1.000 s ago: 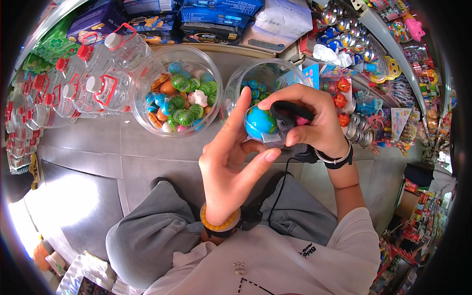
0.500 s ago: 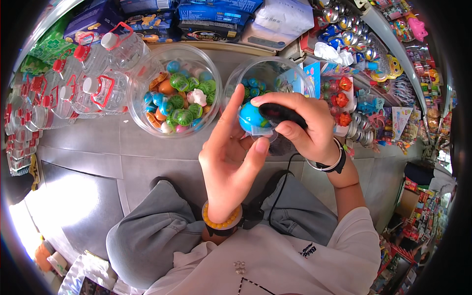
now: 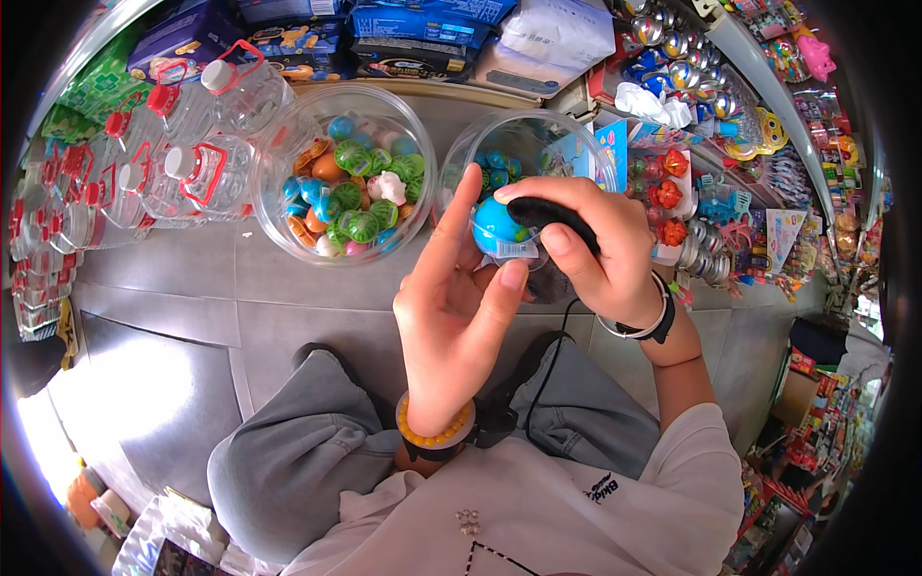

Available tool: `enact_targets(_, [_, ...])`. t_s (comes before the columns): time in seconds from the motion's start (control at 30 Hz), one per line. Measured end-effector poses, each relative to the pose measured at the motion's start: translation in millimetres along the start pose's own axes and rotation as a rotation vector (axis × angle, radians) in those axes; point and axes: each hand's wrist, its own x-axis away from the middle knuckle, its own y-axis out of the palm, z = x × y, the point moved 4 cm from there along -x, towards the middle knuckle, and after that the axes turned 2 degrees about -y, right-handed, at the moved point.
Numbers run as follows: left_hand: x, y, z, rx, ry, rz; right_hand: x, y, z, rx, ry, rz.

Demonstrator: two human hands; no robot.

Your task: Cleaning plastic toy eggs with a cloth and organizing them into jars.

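A blue and green ball like a small globe [image 3: 494, 228], in clear wrapping with a white label, sits in front of my chest. My left hand [image 3: 449, 307] holds it from below with the rear fingers, which are partly hidden; the index finger and thumb stick out. In my right hand [image 3: 605, 245] is a black rounded oval object [image 3: 555, 221], pressed close against the ball's right side. Behind the ball stands a clear round tub [image 3: 586, 130] with several similar blue balls. To its left, another clear tub [image 3: 266, 178] holds green, blue, orange and white balls and toys.
Several clear bottles with red handles [image 3: 216, 178] stand at left. Blue packages [image 3: 423, 24] and a white pack [image 3: 552, 43] line the far shelf. Small toys and red items [image 3: 667, 196] hang or stand at right. A black cable [image 3: 545, 370] runs past my knee over the grey floor [image 3: 279, 322].
Both hands and the ball have shifted very slightly to the right. The ball is turned a little, so its white label shows more clearly.
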Motion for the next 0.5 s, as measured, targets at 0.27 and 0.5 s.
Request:
enact_targets(0.27, [1.9,-1.4,0.3,-0.018,-0.018,-0.037,0.6,0.0,-1.4,-0.014,0.002,0.013])
enact_targets(0.5, [-1.9,1.6,2.7,0.278,0.071,-0.194,2.3,0.6,-6.3,0.001,-0.011,-0.060])
